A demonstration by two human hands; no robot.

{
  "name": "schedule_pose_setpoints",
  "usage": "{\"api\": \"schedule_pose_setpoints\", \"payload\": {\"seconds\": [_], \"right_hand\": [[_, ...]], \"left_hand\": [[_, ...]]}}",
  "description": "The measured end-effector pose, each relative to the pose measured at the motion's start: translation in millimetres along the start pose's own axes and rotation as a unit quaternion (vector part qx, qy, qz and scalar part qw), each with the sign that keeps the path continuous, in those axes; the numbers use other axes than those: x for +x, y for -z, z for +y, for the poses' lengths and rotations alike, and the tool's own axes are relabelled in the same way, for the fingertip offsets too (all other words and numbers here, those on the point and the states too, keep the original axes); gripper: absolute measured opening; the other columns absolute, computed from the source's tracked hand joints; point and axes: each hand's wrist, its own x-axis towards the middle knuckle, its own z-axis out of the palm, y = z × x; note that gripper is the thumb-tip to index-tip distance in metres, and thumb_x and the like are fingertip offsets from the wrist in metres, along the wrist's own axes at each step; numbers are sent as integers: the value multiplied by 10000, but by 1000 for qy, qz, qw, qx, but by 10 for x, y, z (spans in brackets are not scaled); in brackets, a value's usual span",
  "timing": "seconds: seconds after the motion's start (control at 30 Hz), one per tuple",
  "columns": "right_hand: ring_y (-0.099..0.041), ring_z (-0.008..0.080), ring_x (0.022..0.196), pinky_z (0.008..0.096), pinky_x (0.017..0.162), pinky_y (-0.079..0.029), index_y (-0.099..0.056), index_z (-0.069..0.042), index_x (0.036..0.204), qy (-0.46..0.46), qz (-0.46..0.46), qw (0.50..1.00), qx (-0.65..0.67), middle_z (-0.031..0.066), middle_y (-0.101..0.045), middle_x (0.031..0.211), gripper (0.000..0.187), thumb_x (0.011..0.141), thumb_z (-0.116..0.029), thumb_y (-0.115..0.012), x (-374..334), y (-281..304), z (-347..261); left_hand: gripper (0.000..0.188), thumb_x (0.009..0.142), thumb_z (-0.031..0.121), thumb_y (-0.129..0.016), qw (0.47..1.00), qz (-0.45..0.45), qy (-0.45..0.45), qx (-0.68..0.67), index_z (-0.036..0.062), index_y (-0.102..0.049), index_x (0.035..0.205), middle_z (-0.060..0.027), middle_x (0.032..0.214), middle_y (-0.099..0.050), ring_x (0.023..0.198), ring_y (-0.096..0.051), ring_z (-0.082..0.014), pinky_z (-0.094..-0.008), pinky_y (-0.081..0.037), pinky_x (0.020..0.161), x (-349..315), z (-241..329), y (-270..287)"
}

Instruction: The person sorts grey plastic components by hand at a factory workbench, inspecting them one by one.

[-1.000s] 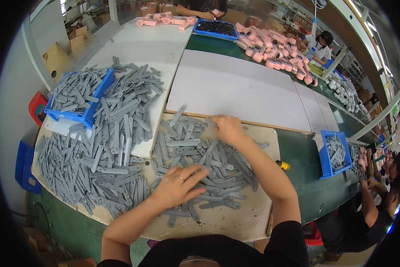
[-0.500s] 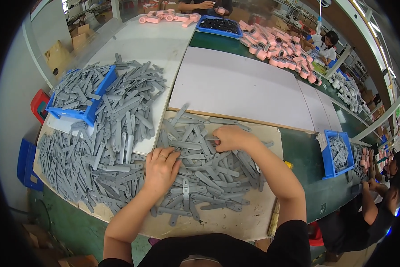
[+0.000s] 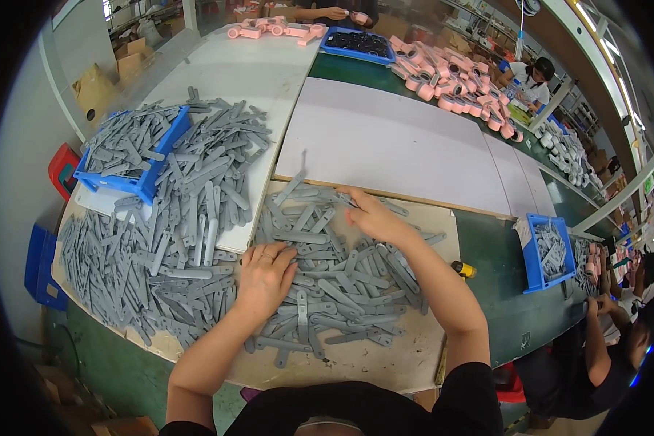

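Many grey flat plastic strips (image 3: 341,291) heaped on a long worktop (image 3: 392,142), spilling left past a blue bin (image 3: 149,182); pink parts (image 3: 450,73) farther along, another blue bin (image 3: 548,251) at right, other people working nearby. Left hand (image 3: 265,280) spread flat on the heap, grip open. Right hand (image 3: 367,214) at the far edge of the pile, fingers curled; closed or not, cannot tell. Since a second ago, left hand slid up and leftward; right hand barely shifted.
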Motion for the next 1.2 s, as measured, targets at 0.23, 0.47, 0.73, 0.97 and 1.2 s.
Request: {"api": "schedule_pose_setpoints", "payload": {"seconds": [0.23, 0.47, 0.73, 0.97, 1.2], "right_hand": [[-577, 233, 736, 318, 696, -454, -263, -58, 1389, 35, -171, 965, -197, 126, -609, 854, 648, 763, -68, -428, -205, 219, 262], [-560, 320, 965, 405, 765, -462, -530, -41, 1137, -85, -5, 943, -321, 181, -593, 1014, 334, 834, -180, -517, -157, 336, -561], [-583, 312, 847, 421, 705, -483, -576, -16, 897, 158, -34, 944, -288, 126, -551, 906, 206, 746, -149, -623, 22, -168, -213], [-561, 323, 785, 399, 681, -458, -525, 30, 855, 115, -112, 962, -220, 144, -535, 861, 250, 697, -150, -597, -93, 125, -30], [-562, 302, 817, 376, 713, -449, -416, -34, 1174, 21, -118, 993, 16, 179, -589, 923, 392, 809, -152, -494, -179, -8, -212]], "left_hand": [[229, 733, 100, -652, 1000, 1, 3, -10, 62, -627, 957, -89, 1003, -584, 923, -543, -274, -399, -389, 850, 9, 23, -15], [226, 734, 102, -652, 1000, -2, 14, -3, 61, -626, 955, -93, 1006, -585, 924, -546, -275, -400, -389, 859, -33, -15, 23], [225, 733, 96, -651, 1000, -5, 11, -13, 56, -627, 953, -97, 1009, -585, 929, -548, -282, -406, -392, 865, -1, 11, 20], [235, 727, 92, -655, 1000, -5, 15, -10, 57, -628, 958, -98, 1007, -586, 930, -551, -285, -407, -394, 865, -8, 0, 16], [234, 731, 98, -654, 1000, -7, 16, -5, 57, -629, 960, -102, 999, -588, 931, -551, -288, -409, -398, 864, -5, 4, 15]]}}
